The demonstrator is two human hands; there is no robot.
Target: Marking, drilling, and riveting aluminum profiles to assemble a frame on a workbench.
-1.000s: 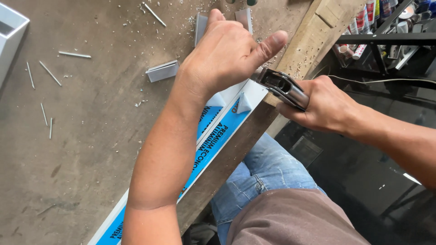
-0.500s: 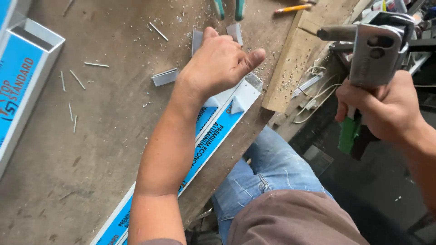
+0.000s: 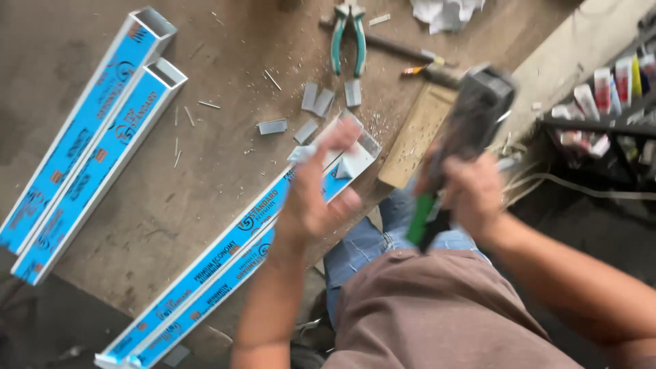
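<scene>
My left hand is blurred in motion, hovering over the near end of a long aluminium profile wrapped in blue film, which lies slanted over the bench edge. A small pale piece shows at its fingertips; whether it is held is unclear. My right hand grips a hand tool with a green handle and a dark grey head, raised upright beside the bench, right of the profile's end. My knees in jeans are below.
Two more blue-filmed profiles lie at the left. Several short cut metal pieces, green-handled pliers, a wooden block and a white rag are on the bench. A shelf with tubes stands at the right.
My left hand has lifted off the profile's end and is moving. My right hand has brought the tool closer to the bench and lower. The view has tilted to show more of the bench.
</scene>
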